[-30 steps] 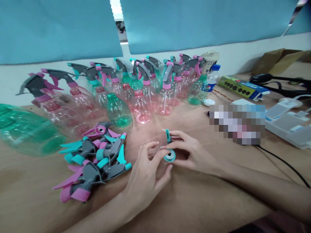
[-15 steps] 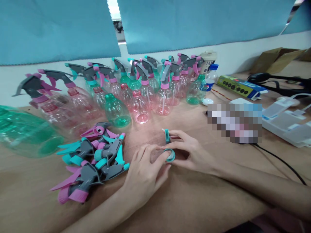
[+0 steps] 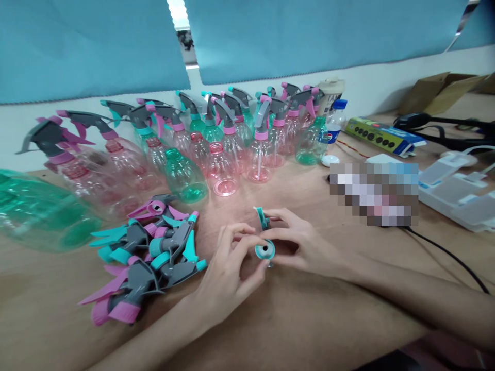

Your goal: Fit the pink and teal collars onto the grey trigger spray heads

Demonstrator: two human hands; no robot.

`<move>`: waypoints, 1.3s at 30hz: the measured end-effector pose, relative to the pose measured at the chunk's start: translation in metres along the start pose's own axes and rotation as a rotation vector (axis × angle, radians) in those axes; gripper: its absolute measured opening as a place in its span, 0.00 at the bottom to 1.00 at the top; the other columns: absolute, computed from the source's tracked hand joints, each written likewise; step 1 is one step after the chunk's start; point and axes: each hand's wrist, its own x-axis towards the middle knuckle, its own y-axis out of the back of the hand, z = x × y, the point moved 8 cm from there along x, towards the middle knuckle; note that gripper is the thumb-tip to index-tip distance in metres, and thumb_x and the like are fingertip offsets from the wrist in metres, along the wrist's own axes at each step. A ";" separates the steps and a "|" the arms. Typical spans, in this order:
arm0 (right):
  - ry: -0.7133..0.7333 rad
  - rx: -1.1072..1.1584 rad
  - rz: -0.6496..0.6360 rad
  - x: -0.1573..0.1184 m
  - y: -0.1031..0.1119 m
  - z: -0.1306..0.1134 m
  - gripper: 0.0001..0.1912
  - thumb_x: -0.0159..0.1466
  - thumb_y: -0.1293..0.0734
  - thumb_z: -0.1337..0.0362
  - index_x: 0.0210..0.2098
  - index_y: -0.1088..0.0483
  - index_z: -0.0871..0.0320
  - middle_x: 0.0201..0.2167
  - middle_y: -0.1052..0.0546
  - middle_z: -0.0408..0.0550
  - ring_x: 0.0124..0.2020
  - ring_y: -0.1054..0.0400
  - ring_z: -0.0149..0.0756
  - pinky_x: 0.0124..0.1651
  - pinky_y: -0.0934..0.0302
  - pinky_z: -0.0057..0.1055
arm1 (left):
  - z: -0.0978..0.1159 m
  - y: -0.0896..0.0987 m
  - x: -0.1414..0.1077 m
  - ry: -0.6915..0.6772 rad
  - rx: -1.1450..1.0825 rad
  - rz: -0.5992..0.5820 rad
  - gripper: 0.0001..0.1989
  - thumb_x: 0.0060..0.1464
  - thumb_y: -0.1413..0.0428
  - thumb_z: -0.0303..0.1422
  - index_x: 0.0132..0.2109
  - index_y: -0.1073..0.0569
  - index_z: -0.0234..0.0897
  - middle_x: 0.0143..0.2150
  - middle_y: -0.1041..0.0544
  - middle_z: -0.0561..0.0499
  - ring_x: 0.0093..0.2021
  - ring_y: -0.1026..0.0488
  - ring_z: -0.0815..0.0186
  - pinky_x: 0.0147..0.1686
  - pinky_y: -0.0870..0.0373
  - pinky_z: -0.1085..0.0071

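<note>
A spray head with teal parts (image 3: 265, 249) is between my two hands above the wooden table, its round collar facing the camera and a dark hole in the middle. My right hand (image 3: 303, 242) grips it from the right, with the teal trigger sticking up by the fingertips. The thumb and index finger of my left hand (image 3: 234, 260) pinch the collar's left edge. The rest of the spray head's body is hidden by the fingers. To the left lies a pile of grey spray heads (image 3: 141, 281) with pink and teal parts.
Pink and green bottles (image 3: 225, 172), many with spray heads, stand along the wall. A large green bottle (image 3: 42, 211) lies at the left. On the right are a battery box (image 3: 381, 136), a white plastic tray (image 3: 460, 193), a blurred patch and a black cable (image 3: 448, 253).
The left thumb has come off the collar's opening to its lower edge, so the hole now shows. The spray head has tilted and shifted slightly left.
</note>
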 end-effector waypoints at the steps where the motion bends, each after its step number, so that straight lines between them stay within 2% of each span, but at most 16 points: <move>1: 0.000 0.002 -0.003 0.000 -0.001 0.000 0.15 0.59 0.31 0.63 0.46 0.28 0.58 0.55 0.36 0.55 0.56 0.39 0.41 0.57 0.40 0.42 | 0.000 0.000 0.000 0.005 -0.005 -0.007 0.10 0.57 0.48 0.26 0.46 0.34 0.40 0.49 0.41 0.46 0.50 0.37 0.61 0.50 0.35 0.61; 9: 0.000 0.014 -0.019 0.000 -0.004 0.000 0.14 0.59 0.31 0.64 0.45 0.28 0.58 0.55 0.36 0.55 0.55 0.39 0.41 0.57 0.40 0.42 | 0.006 0.001 0.002 -0.034 0.033 -0.045 0.10 0.54 0.48 0.25 0.44 0.35 0.37 0.44 0.38 0.46 0.46 0.38 0.61 0.44 0.34 0.64; 17: -0.004 0.057 -0.059 0.002 -0.008 -0.007 0.13 0.60 0.32 0.63 0.45 0.28 0.57 0.56 0.35 0.55 0.58 0.41 0.42 0.57 0.41 0.42 | 0.015 0.002 0.009 -0.110 0.060 -0.090 0.08 0.49 0.47 0.24 0.39 0.35 0.35 0.43 0.37 0.45 0.45 0.39 0.60 0.43 0.35 0.63; 21: 0.005 0.074 -0.079 0.002 -0.008 -0.009 0.12 0.60 0.31 0.63 0.43 0.27 0.58 0.56 0.35 0.55 0.59 0.42 0.42 0.58 0.42 0.40 | 0.019 0.005 0.012 -0.180 0.100 -0.134 0.04 0.54 0.50 0.24 0.38 0.34 0.34 0.41 0.35 0.45 0.43 0.38 0.61 0.41 0.34 0.65; 28: 0.006 0.112 -0.071 0.000 -0.007 -0.006 0.13 0.59 0.31 0.62 0.43 0.28 0.59 0.56 0.36 0.55 0.59 0.42 0.42 0.59 0.43 0.40 | 0.032 0.010 0.016 -0.321 0.299 -0.242 0.08 0.58 0.52 0.24 0.37 0.29 0.34 0.39 0.31 0.45 0.43 0.38 0.59 0.40 0.33 0.63; 33: -0.009 0.099 -0.078 -0.001 -0.008 -0.004 0.15 0.59 0.30 0.62 0.45 0.28 0.58 0.56 0.37 0.55 0.59 0.43 0.43 0.59 0.42 0.41 | 0.032 0.012 0.017 -0.331 0.336 -0.226 0.10 0.61 0.54 0.24 0.37 0.29 0.37 0.39 0.30 0.47 0.43 0.37 0.61 0.39 0.32 0.66; 39: -0.022 0.082 -0.066 0.000 -0.007 -0.006 0.14 0.58 0.30 0.61 0.44 0.28 0.57 0.56 0.36 0.55 0.58 0.41 0.43 0.58 0.41 0.42 | 0.020 0.009 0.010 -0.263 0.270 -0.112 0.10 0.62 0.54 0.26 0.36 0.31 0.39 0.37 0.32 0.51 0.40 0.37 0.64 0.37 0.35 0.70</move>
